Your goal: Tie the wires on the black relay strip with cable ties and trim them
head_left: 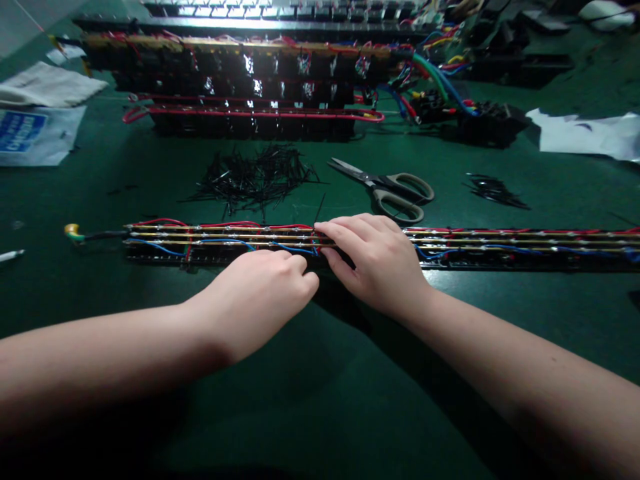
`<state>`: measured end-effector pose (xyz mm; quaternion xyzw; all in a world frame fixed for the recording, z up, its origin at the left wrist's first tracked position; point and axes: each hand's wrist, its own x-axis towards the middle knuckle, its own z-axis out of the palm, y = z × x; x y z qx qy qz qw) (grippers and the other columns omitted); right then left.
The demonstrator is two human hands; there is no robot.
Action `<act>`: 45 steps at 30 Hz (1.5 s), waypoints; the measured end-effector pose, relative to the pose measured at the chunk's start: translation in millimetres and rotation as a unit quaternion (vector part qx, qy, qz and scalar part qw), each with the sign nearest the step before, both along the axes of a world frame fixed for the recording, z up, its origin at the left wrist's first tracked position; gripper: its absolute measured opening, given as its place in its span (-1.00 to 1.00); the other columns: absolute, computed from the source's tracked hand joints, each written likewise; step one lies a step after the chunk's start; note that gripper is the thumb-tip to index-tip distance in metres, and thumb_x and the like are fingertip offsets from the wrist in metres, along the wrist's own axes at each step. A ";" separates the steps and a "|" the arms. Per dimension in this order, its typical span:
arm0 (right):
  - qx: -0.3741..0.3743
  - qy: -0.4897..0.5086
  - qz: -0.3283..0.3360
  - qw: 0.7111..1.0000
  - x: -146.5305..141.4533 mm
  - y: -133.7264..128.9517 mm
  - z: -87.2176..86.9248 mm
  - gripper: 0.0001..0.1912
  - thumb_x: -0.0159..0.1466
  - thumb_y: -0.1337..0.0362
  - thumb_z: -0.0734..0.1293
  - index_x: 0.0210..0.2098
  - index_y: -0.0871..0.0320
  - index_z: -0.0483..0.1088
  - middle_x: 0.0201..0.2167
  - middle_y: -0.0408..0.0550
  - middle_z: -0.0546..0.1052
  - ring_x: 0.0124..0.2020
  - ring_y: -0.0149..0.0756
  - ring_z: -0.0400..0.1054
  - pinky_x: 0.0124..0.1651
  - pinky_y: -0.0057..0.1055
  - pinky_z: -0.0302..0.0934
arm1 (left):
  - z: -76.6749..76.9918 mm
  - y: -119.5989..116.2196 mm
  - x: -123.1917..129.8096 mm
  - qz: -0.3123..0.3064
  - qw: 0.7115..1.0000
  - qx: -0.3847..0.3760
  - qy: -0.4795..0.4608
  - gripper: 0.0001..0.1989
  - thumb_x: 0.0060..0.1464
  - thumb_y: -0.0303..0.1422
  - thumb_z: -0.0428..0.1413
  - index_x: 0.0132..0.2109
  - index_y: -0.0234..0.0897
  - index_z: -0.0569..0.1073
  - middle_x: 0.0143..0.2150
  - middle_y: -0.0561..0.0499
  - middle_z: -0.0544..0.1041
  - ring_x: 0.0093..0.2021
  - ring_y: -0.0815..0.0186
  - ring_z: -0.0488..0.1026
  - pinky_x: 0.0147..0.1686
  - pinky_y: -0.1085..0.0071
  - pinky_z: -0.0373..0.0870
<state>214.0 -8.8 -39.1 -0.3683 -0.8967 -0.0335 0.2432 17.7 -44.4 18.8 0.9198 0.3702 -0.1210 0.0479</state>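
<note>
A long black strip assembly [225, 239] with brass-coloured rods and red and blue wires lies across the green table. My left hand [265, 290] is at its front edge, fingers curled; what they hold, if anything, is hidden. My right hand [375, 257] rests over the strip just to the right, its thumb and fingertips closing around the rods where a thin black tie [320, 208] sticks up behind. A yellow-ended cable [73, 231] leaves the strip's left end.
Behind the strip lie a pile of thin black ties [255, 177], scissors [395, 190] and a smaller bunch of black pieces [497, 190]. Wired black assemblies [240, 83] stand farther back. A plastic packet [37, 137] is at left, white paper [585, 133] at right.
</note>
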 end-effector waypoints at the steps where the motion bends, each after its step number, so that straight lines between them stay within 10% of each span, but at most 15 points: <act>1: -0.003 0.000 -0.001 1.000 -0.1 0.1 0.0 -0.69 0.40 0.25 0.24 0.05 0.21 0.47 -0.06 0.05 0.62 -0.09 -0.10 0.44 -0.07 -0.17 0.21 | 2.5 -1.4 1.8 0.000 1.000 -0.003 0.014 -0.78 0.13 -0.62 -0.04 -0.31 -0.27 0.43 -0.33 -0.02 0.49 -0.33 0.15 0.53 -0.39 0.30 0.41; 22: 0.000 0.007 0.000 1.000 -0.2 1.2 -0.2 -0.71 0.39 0.25 0.26 0.03 0.20 0.48 -0.06 0.02 0.62 -0.10 -0.13 0.45 -0.07 -0.20 0.22 | 5.9 -15.1 -4.5 0.005 0.997 -0.042 0.060 -0.81 -0.04 -0.60 0.05 -0.29 -0.29 0.46 -0.34 -0.07 0.53 -0.33 0.17 0.55 -0.32 0.31 0.52; 33: 0.008 0.019 0.006 1.000 -0.1 0.7 -1.0 -0.71 0.38 0.26 0.27 0.02 0.22 0.49 -0.07 -0.01 0.62 -0.11 -0.14 0.45 -0.07 -0.21 0.21 | 22.0 -74.3 -15.4 -0.054 0.993 0.071 -0.083 -0.88 -0.25 -0.53 0.15 -0.54 -0.21 0.40 -0.62 0.05 0.36 -0.66 0.28 0.28 -0.68 0.38 0.15; 38: 0.011 0.024 0.008 1.000 0.0 1.0 -1.9 -0.71 0.37 0.26 0.27 0.01 0.22 0.49 -0.08 -0.02 0.62 -0.12 -0.14 0.45 -0.08 -0.21 0.21 | 12.3 -45.4 -14.1 -0.088 0.990 0.054 -0.098 -0.86 -0.05 -0.48 0.21 -0.45 -0.20 0.40 -0.56 0.10 0.41 -0.61 0.27 0.33 -0.59 0.36 0.20; 45: 0.006 0.031 0.007 0.999 0.3 0.0 -1.2 -0.73 0.36 0.26 0.29 -0.02 0.24 0.48 -0.09 0.01 0.63 -0.12 -0.12 0.46 -0.08 -0.20 0.23 | -33.8 17.9 -49.3 -0.020 0.921 0.317 -0.225 -0.77 0.24 -0.23 0.15 -0.08 -0.32 0.46 -0.16 -0.10 0.55 -0.18 0.12 0.47 -0.19 0.21 0.42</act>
